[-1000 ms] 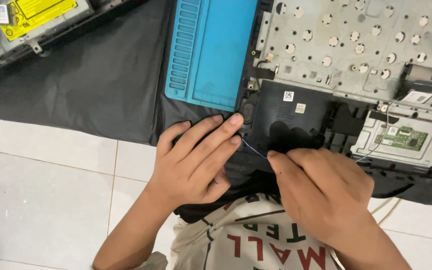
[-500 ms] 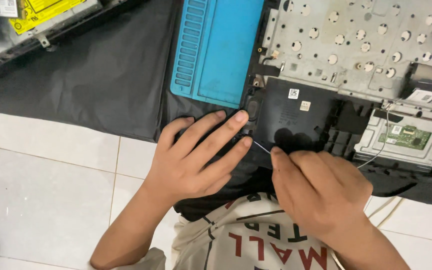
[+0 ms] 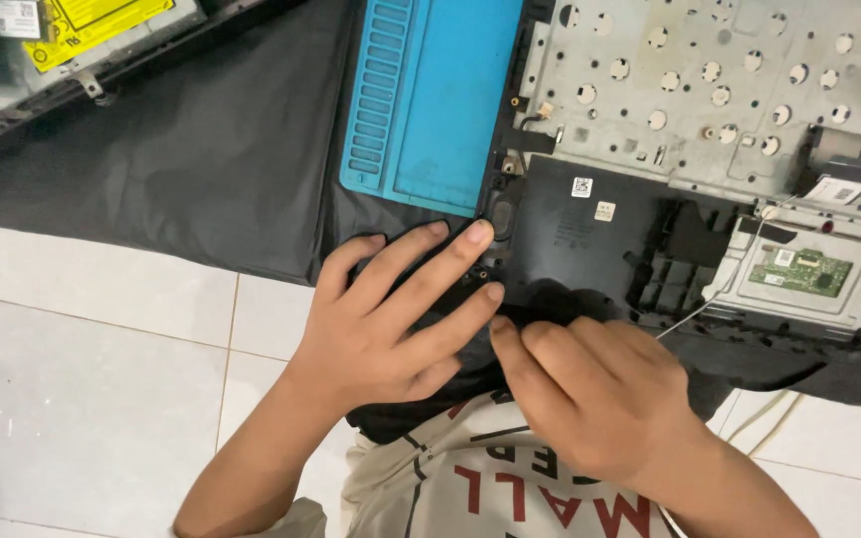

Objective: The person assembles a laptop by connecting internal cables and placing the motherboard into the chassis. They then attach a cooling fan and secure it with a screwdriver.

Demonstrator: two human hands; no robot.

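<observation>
While the left hand (image 3: 391,319) lies flat, fingers spread, on the near left corner of the black laptop base (image 3: 590,249), the right hand (image 3: 590,399) pinches something unseen at that edge, best worked gently.

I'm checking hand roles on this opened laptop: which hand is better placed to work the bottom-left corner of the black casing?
Probably the right hand: its fingertips pinch at the black casing edge, while the left hand lies flat, bracing that corner.

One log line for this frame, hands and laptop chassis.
left hand: flat on laptop chassis corner | right hand: fingertips at chassis front edge | blue mat: beside chassis
</observation>
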